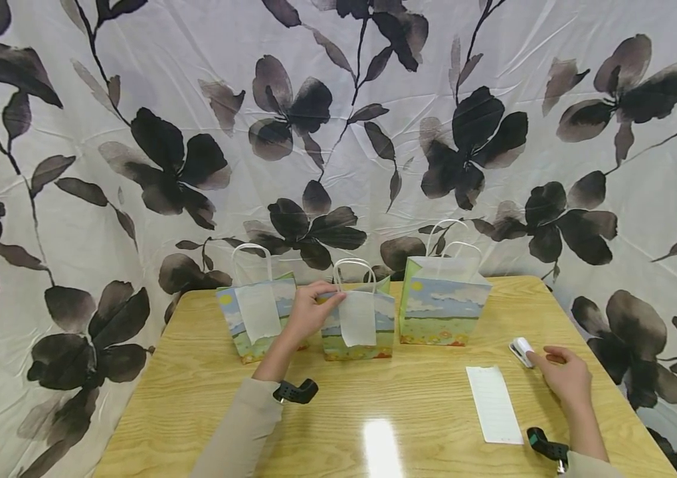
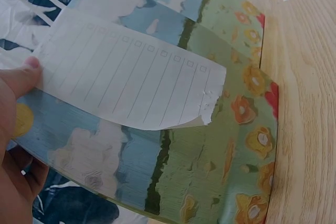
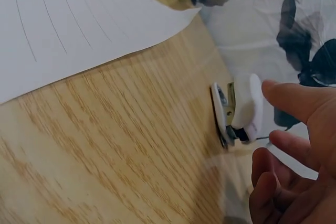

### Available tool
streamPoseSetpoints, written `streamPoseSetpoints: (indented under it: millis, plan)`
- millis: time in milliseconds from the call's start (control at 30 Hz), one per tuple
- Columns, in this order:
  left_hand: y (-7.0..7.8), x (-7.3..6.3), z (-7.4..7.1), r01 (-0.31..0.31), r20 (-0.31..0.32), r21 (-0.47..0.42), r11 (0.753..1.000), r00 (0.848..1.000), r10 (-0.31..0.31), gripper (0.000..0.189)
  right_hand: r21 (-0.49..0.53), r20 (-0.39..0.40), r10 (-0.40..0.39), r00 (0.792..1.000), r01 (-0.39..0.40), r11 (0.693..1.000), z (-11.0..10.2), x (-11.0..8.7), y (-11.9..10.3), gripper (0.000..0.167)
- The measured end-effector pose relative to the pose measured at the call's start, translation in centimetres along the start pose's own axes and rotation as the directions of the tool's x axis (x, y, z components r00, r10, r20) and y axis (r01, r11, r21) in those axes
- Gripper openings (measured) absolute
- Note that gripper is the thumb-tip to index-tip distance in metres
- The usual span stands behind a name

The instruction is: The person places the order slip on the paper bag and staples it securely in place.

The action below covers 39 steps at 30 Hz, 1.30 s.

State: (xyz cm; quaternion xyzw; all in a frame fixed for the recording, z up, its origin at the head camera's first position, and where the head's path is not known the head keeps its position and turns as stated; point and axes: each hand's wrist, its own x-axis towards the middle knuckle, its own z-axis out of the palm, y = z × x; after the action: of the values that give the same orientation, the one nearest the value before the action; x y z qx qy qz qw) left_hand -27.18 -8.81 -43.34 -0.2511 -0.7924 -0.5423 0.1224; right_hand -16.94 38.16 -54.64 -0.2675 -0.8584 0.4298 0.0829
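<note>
Plainly, the left hand (image 1: pixel 309 311) pinches a bag (image 1: pixel 385 328) and paper (image 1: pixel 358 320). The right hand (image 1: pixel 568 378) has loosely parted fingers, a stapler (image 1: pixel 521 352) just beside them.

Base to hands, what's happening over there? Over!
Left hand pinches paper against middle bag. Right hand at stapler, contact unclear. Nothing seen in the way.

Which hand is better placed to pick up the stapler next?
Right, I'd judge: the right hand is beside the stapler, while the left hand pinches a paper slip against the middle bag.
</note>
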Motion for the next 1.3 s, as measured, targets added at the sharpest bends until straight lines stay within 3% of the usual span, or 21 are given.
streamPoseSetpoints:
  millis: [300,533,700,967,1033,1200,1300]
  plan:
    - [0.2,-0.3,-0.2,0.016,0.01,0.007,1.0,1.0,-0.016,0.013,-0.033,0.045,-0.034,0.998,0.036,0.999,1.0,1.1,0.7,0.062]
    - [-4.1,-0.2,0.4,0.011,0.003,-0.019,1.0,1.0,-0.011,0.016,-0.114,0.061,-0.09,0.994,0.096,0.989,1.6,1.8,0.8,0.057]
    - [-4.2,0.0,0.4,-0.002,0.003,-0.022,1.0,1.0,0.002,0.012,-0.1,0.052,-0.053,0.997,0.058,0.993,2.0,1.9,0.8,0.056]
    - [-4.2,0.3,0.5,-0.018,0.005,-0.016,1.0,1.0,0.019,0.014,0.008,0.061,0.019,0.998,-0.02,1.0,1.8,1.2,-0.5,0.061]
    - [-4.2,0.4,0.5,-0.02,0.002,-0.016,1.0,1.0,0.02,0.015,0.086,0.07,0.017,0.997,-0.023,0.996,1.7,1.0,-1.3,0.058]
    - [-4.5,0.5,0.5,-0.042,-0.017,-0.016,0.999,0.999,0.042,0.015,0.299,0.163,-0.036,0.986,-0.015,0.954,1.3,0.3,-3.5,0.043]
    - [-4.5,0.7,0.4,-0.027,-0.01,-0.023,0.999,1.0,0.027,0.015,0.332,0.242,-0.073,0.967,-0.012,0.943,1.0,-0.2,-5.0,0.043]
